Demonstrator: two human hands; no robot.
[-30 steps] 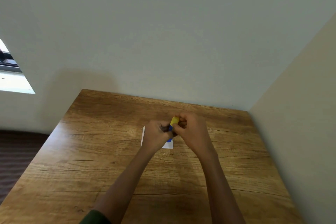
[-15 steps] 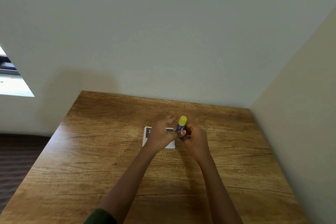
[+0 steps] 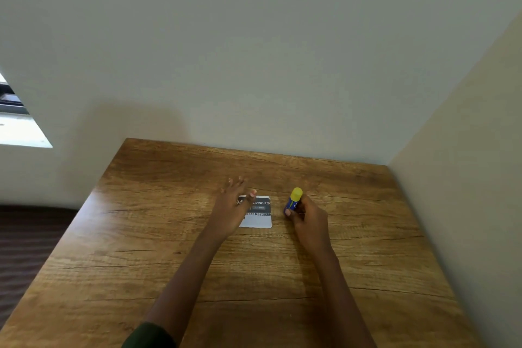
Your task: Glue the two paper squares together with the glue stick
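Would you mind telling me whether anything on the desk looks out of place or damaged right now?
Nothing stands out. The printed paper lies flat on the wooden table under the spread left hand. The right hand holds the capped glue stick upright beside it. Only one sheet is distinguishable.

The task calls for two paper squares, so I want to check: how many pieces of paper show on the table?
1. A printed paper lies flat on the table, its left part under the left hand. A second square may lie hidden beneath it; I cannot tell.
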